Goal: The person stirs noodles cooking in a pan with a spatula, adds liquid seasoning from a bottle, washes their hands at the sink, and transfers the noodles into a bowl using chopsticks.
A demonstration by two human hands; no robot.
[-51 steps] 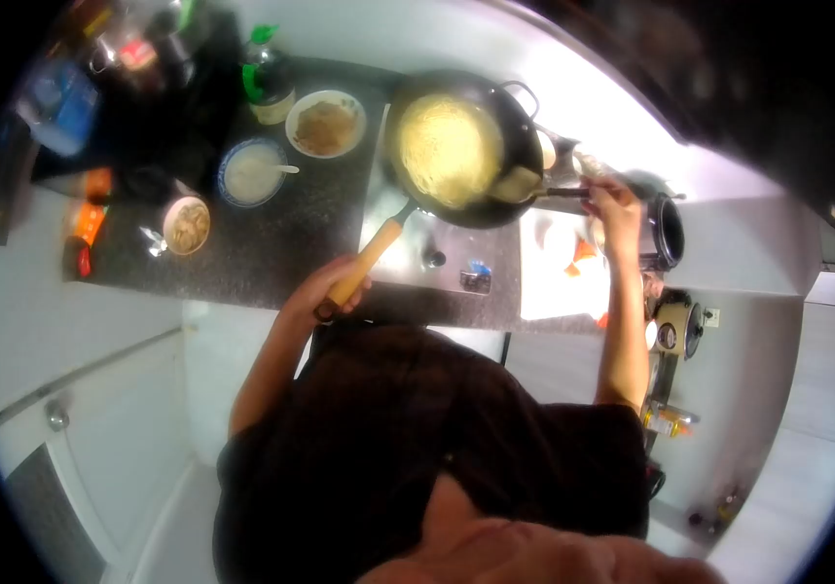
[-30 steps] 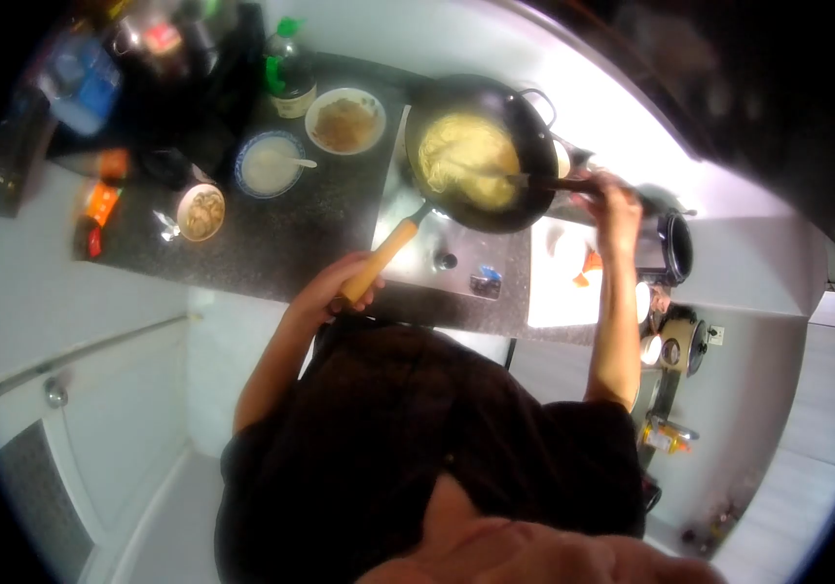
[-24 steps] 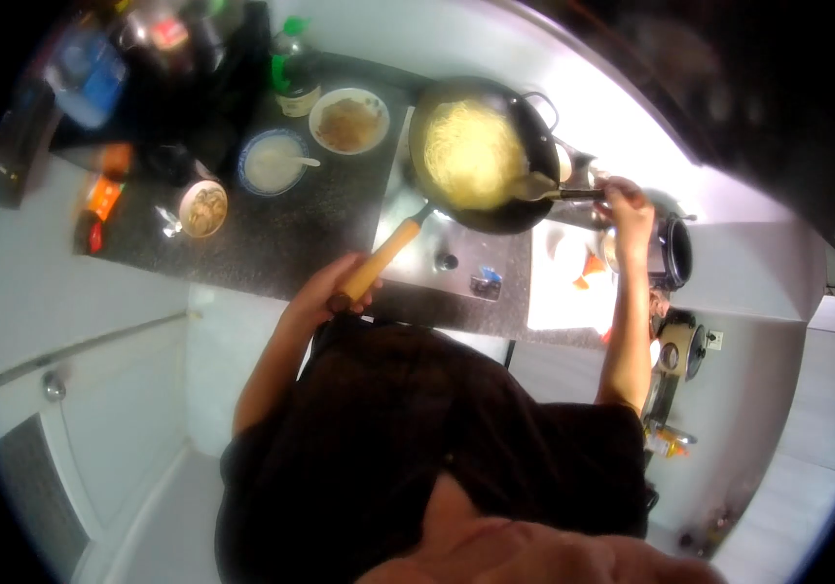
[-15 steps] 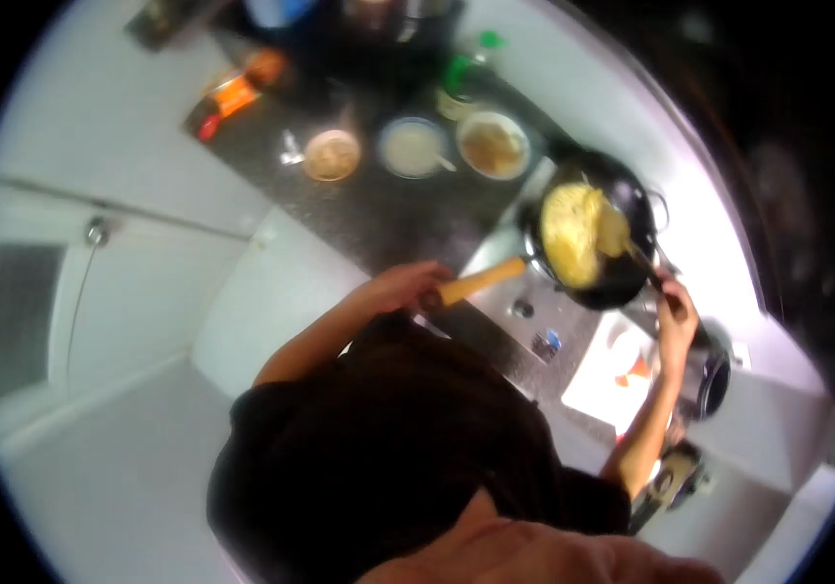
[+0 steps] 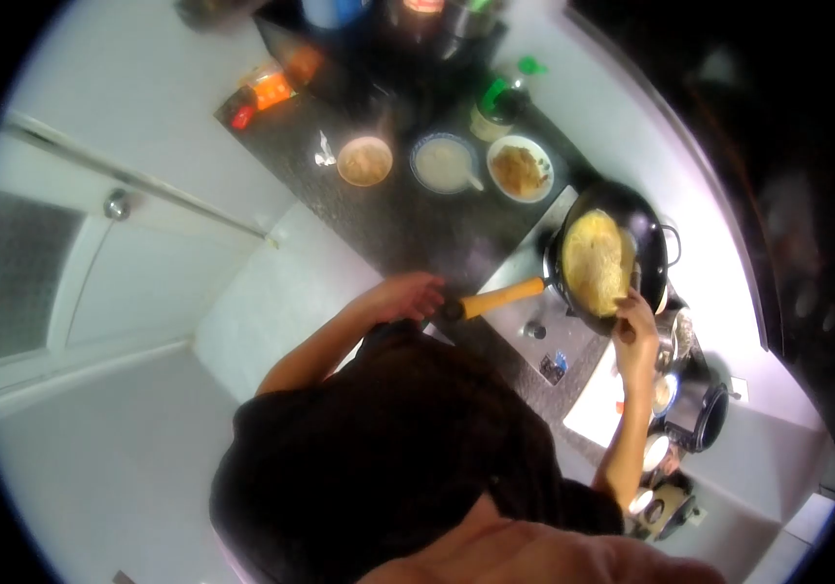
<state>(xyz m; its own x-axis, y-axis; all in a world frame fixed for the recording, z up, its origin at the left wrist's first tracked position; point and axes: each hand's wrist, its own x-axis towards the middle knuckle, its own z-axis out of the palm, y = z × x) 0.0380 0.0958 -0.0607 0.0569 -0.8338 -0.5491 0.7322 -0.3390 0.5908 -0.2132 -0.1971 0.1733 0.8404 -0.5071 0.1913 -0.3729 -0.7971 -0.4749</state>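
Yellow food (image 5: 590, 265) lies in the black wok (image 5: 645, 222), just beyond the fingers of the right hand (image 5: 637, 326), clamped on a spatula (image 5: 635, 276). Just beside the left hand's fingers (image 5: 427, 292) ends the wooden handle (image 5: 503, 298); whether these are together cannot be told.

a green-capped bottle (image 5: 495, 112) and an orange packet (image 5: 271, 91) sit well apart on the dark counter (image 5: 403, 229).

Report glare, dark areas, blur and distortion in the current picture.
All in the head view: glare washes out the flat white board; the wearer's black cloth shirt sinks into near-featureless dark; the yellow food in the round black wok looks soft, its texture smeared; wide-angle distortion bows outer edges, and the corners go black.
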